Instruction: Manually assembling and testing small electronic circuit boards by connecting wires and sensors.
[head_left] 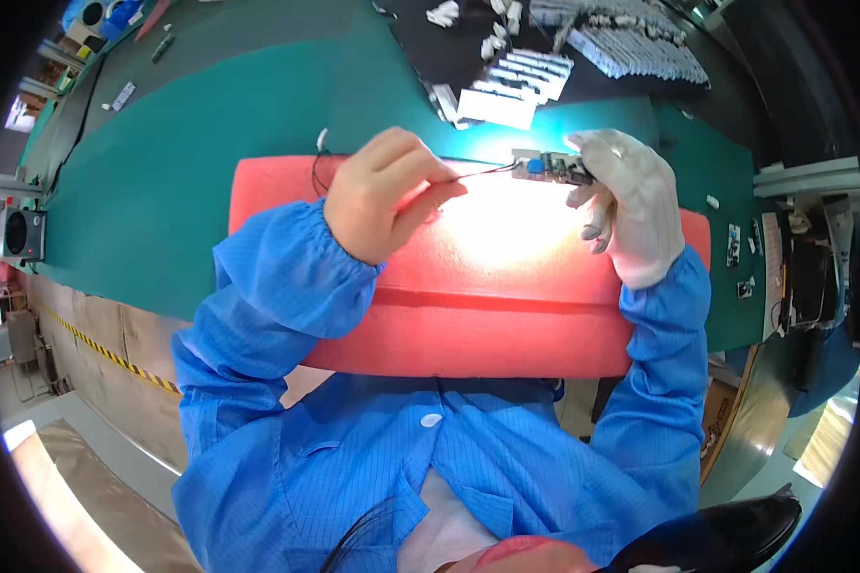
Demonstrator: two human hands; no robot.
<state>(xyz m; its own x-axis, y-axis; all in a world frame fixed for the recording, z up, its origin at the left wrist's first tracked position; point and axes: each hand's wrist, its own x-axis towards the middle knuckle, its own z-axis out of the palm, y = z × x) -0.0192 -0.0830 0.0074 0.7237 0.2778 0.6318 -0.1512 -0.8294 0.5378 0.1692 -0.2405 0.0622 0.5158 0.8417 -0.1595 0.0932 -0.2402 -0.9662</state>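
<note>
My bare left hand (384,198) pinches a thin dark wire (487,173) between thumb and fingertips. From there the wire runs right to a small circuit board (550,167) with a blue component on it. Wearing a white glove, my right hand (635,205) grips the board's right end, its fingertips partly hidden behind it. Both hands are above a pink foam block (487,334), under a bright patch of light. A dark cable with a white plug (322,139) trails behind my left hand.
A green mat (182,181) covers the bench. On a black mat at the back lie rows of white-and-silver boards (521,81) and white connectors (443,13). Small boards (733,245) lie at the right. A black fan unit (23,234) stands at the left edge.
</note>
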